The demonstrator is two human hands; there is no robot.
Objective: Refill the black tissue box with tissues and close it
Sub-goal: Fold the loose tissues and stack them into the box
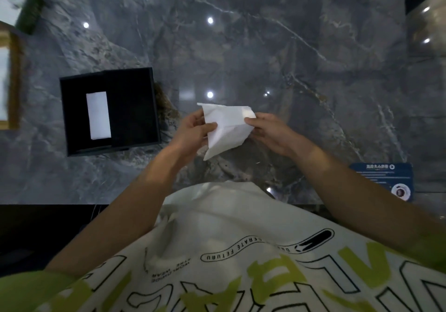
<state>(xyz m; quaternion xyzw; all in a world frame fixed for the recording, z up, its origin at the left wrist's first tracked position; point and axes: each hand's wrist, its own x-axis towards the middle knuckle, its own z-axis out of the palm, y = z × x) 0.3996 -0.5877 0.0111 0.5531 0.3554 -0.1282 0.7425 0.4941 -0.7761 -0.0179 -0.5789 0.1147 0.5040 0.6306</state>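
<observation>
Looking down from a person's head onto a dark grey marble table [265, 46]. An open black tissue box [135, 109] sits on it. Its inside is almost bare, with one folded white sheet [98, 115] lying flat in its left half.

Just right of the box, both hands hold a loose white tissue [226, 128] between them, apparently lifted off the table. The left hand [193, 130], the one nearer the box, pinches the tissue's left edge with its thumb on top and fingers curled beneath. The right hand [272, 133], farther from the box, pinches the right edge in the same way. The tissue is creased and only partly folded, and its lower corner hangs free.

The paper looks thin, so pulling the hands apart too firmly could tear it. A crooked fold would probably sit unevenly on the sheet already inside, bunch against a wall, and later stop the box closing flush. The dangling corner might also snag on the box's right wall on the way in.

No lid can be made out. Far to the right of the box, a blue printed card [381, 179] lies at the table's near edge.
</observation>
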